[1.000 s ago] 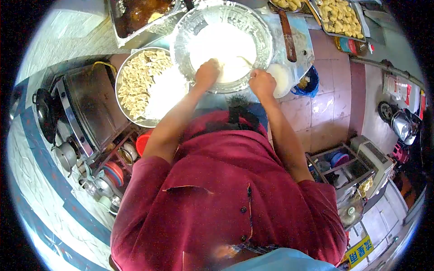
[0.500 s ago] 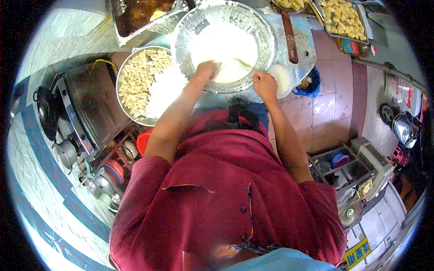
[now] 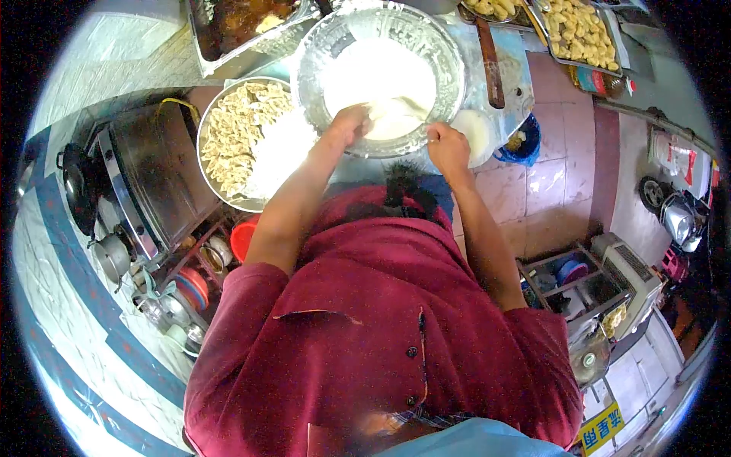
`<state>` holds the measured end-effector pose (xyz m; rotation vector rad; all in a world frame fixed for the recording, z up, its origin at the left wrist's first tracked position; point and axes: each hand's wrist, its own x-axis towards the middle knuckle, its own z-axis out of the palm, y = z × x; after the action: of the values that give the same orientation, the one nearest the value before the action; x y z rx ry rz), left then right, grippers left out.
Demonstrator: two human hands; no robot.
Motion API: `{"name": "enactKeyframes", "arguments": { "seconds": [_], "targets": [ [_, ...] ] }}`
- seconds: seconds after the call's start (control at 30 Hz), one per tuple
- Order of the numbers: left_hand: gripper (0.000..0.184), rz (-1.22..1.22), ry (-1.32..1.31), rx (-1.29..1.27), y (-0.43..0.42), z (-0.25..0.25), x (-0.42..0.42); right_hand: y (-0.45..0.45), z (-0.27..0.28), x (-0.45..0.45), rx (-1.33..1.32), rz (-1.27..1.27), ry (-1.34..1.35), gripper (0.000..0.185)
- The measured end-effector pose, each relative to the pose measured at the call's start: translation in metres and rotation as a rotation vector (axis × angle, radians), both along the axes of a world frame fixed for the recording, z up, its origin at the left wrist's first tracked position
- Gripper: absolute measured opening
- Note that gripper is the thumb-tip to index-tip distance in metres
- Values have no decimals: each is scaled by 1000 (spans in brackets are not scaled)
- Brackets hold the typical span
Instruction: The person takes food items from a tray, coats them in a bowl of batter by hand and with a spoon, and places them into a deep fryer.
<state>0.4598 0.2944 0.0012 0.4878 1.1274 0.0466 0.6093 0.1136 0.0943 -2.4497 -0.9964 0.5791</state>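
From the head camera I see a large metal bowl (image 3: 311,80) on the tabletop (image 3: 514,72), straight ahead of the maroon shirt (image 3: 365,305), with a pale, wet mixture (image 3: 396,120) in its bottom. The left hand (image 3: 350,125) reaches over the near rim and down to the mixture; its fingertips are lost to me in the glare, so I cannot tell how wide it stands or whether it holds anything. The right hand (image 3: 449,146) is at the near right rim, its fingers curled in close; I cannot make out whether they pinch the rim or something thin.

Just beside the bowl on the left I have a round tray (image 3: 201,145) of pale folded pieces (image 3: 236,133), one side of it washed out white. Under the bowl's right edge sits a flat white disc (image 3: 474,135). Beyond the tray is a rectangular pan (image 3: 244,55) of brown liquid (image 3: 244,19). To the right of the bowl lies a long brown handle (image 3: 491,65), and past it a tray of yellowish pieces (image 3: 579,38) near a bottle (image 3: 590,80). A blue-lined bin (image 3: 531,148) stands below the tabletop's right edge, by the floor tiles (image 3: 548,179).
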Motion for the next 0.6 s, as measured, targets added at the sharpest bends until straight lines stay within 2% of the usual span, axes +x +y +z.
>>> {"name": "enactKeyframes", "arguments": {
  "seconds": [0.1, 0.2, 0.23, 0.33, 0.4, 0.53, 0.6],
  "targets": [
    [29, -26, -22, 9, -1, 6, 4, 8, 10, -9, 76, 26, -20, 16],
    [31, -29, 6, 30, -2, 28, 9, 15, 9, 1, 24, -143, -181, 14],
    [32, -24, 23, 40, -2, 33, 10, 15, 6, 5, -2, -136, -188, 14],
    [23, 33, -162, -13, 3, 14, -2, 6, -10, 10, -126, -88, -221, 15],
    [21, 61, -130, -30, 4, 9, -4, 3, -17, 6, -265, -1, -251, 15],
    [15, 140, 96, -60, 4, 13, 1, -2, -7, -6, -1, 6, -93, 15],
    [11, 155, 96, -73, 5, 16, 1, 0, 0, -9, 193, 24, 35, 14]
  ]
}}
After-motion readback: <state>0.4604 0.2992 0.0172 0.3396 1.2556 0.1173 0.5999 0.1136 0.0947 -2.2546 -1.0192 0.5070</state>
